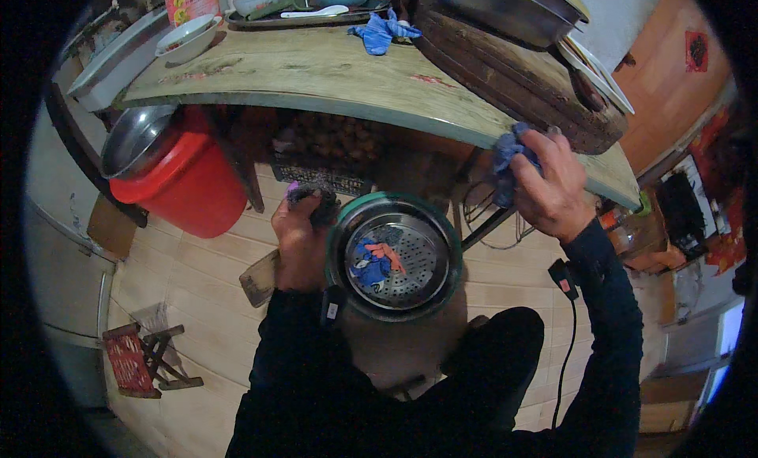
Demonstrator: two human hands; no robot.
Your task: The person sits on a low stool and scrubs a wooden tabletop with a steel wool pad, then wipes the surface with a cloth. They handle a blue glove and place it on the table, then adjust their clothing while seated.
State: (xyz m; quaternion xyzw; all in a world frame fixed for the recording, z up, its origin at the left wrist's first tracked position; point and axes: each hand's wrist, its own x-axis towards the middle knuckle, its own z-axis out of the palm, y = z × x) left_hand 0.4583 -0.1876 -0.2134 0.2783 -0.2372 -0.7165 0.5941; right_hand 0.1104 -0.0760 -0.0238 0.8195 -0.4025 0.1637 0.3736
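Note:
My right hand grips a crumpled blue cloth at the front edge of the wood-patterned table, just left of a thick round chopping block. Lower and to the left, my left hand is closed around a dark, bunched object, possibly a scouring pad; a bit of purple shows by the fingers. Beside that hand is a perforated metal steamer tray inside a green-rimmed round vessel. Blue cloth and an orange piece lie on the tray.
A metal pan rests on the block. Another blue cloth, nested bowls and a dark tray are on the table. Beneath stand a red bucket and a black crate. A folding stool stands lower left.

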